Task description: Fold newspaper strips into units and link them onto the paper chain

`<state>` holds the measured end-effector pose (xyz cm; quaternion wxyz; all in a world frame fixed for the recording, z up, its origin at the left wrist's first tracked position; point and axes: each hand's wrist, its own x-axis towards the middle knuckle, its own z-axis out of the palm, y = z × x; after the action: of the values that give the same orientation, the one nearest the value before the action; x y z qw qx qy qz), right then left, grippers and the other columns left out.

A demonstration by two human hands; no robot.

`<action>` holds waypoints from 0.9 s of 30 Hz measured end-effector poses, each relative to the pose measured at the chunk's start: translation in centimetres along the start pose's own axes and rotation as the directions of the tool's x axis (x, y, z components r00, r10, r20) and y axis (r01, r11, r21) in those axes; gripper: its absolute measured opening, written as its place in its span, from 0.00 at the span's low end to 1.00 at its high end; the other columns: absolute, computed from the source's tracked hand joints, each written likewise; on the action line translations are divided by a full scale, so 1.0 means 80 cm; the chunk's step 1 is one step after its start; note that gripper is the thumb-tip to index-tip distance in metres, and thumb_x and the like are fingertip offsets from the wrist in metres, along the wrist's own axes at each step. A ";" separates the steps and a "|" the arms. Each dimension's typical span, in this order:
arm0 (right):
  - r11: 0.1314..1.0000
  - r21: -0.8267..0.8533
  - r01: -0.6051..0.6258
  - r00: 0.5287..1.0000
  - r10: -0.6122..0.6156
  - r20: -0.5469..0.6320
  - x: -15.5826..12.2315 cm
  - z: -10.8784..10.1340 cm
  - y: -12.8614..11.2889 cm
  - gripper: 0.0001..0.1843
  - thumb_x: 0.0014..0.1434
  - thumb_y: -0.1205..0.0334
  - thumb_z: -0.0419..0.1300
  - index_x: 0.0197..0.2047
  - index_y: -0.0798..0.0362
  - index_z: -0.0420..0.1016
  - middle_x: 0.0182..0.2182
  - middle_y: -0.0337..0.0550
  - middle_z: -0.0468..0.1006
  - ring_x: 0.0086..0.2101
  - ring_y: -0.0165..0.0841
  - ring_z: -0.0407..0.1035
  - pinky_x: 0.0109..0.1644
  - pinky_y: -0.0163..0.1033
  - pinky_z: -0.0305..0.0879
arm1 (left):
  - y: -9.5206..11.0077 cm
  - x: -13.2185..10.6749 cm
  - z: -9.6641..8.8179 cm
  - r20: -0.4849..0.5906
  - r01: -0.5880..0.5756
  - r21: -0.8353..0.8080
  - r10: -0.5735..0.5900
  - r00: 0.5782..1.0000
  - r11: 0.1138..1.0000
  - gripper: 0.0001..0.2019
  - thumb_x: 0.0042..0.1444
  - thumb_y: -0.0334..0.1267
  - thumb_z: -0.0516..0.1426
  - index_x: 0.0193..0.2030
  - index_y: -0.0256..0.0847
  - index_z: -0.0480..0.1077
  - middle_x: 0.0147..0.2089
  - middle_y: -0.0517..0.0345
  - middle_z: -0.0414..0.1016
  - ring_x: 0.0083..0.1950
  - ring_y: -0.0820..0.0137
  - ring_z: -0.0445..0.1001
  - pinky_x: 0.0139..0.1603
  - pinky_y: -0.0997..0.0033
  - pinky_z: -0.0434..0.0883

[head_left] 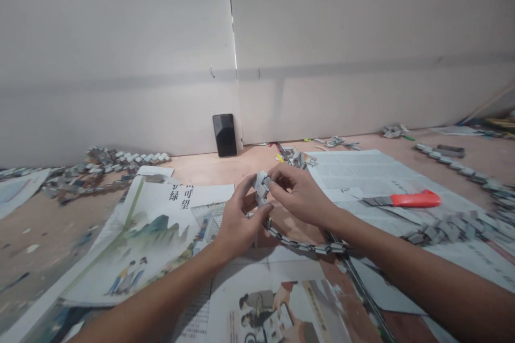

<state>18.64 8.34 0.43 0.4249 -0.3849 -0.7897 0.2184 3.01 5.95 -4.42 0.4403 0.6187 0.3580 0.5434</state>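
Observation:
Between my two hands is the end of a folded-paper chain (298,245), its links woven from narrow grey and white strips. My left hand (240,220) is closed around the chain's end, thumb and fingers pinching it from the left. From the right, my right hand (295,193) pinches the same end with thumb and fingertips. The chain hangs below the hands and runs right, passing behind my right forearm. A braided paper length (450,228) shows beyond that forearm. Printed sheets lie under both arms.
A red-handled knife (416,199) lies on newspaper (362,171) at right. A black phone (225,135) leans against the white panel (120,53). More paper chain (120,161) is heaped at left, beside an illustrated page (161,236). Another chain (470,171) lies far right.

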 end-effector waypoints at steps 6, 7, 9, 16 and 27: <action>0.999 -0.014 -0.047 0.999 0.046 -0.025 0.000 0.002 -0.005 0.04 0.55 0.69 0.53 0.29 0.54 0.66 0.25 0.38 0.70 0.26 0.27 0.62 0.29 0.35 0.58 | 0.001 -0.001 0.001 -0.016 -0.031 0.072 0.032 0.999 0.997 0.29 0.53 0.37 0.61 0.61 0.39 0.58 0.60 0.45 0.66 0.55 0.58 0.71 0.57 0.57 0.69; 0.999 -0.015 -0.052 0.998 0.052 -0.027 0.000 0.002 -0.006 0.04 0.55 0.69 0.53 0.29 0.54 0.67 0.25 0.37 0.70 0.25 0.27 0.62 0.29 0.34 0.58 | 0.001 -0.001 0.002 -0.026 -0.033 0.091 0.036 0.999 0.995 0.30 0.52 0.37 0.61 0.61 0.39 0.58 0.59 0.45 0.66 0.55 0.58 0.71 0.57 0.57 0.69; 0.998 -0.025 -0.065 0.998 0.064 -0.025 0.000 0.002 -0.008 0.04 0.55 0.68 0.54 0.29 0.54 0.68 0.25 0.37 0.70 0.26 0.27 0.62 0.30 0.35 0.59 | 0.002 -0.001 0.002 -0.039 -0.027 0.117 0.032 0.999 0.993 0.30 0.52 0.38 0.61 0.61 0.39 0.58 0.58 0.44 0.68 0.55 0.58 0.71 0.58 0.56 0.69; 0.991 -0.024 -0.133 0.990 0.134 0.038 0.005 -0.002 -0.004 0.06 0.56 0.64 0.55 0.29 0.54 0.71 0.25 0.39 0.72 0.26 0.29 0.65 0.31 0.36 0.60 | 0.004 -0.002 0.002 -0.070 0.008 0.142 0.002 0.998 0.990 0.31 0.50 0.39 0.62 0.61 0.38 0.59 0.55 0.44 0.71 0.53 0.57 0.73 0.56 0.54 0.70; 0.987 0.034 -0.155 0.988 0.155 -0.004 0.008 -0.001 0.005 0.09 0.56 0.58 0.58 0.31 0.53 0.75 0.28 0.41 0.73 0.30 0.30 0.66 0.36 0.38 0.61 | 0.002 0.000 0.002 -0.076 -0.021 0.185 0.036 0.996 0.983 0.30 0.51 0.37 0.62 0.61 0.40 0.59 0.57 0.47 0.69 0.52 0.59 0.74 0.55 0.56 0.71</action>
<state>18.68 9.12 0.55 0.4157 -0.4386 -0.7522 0.2627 3.15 5.85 -4.28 0.3590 0.6397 0.4149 0.5383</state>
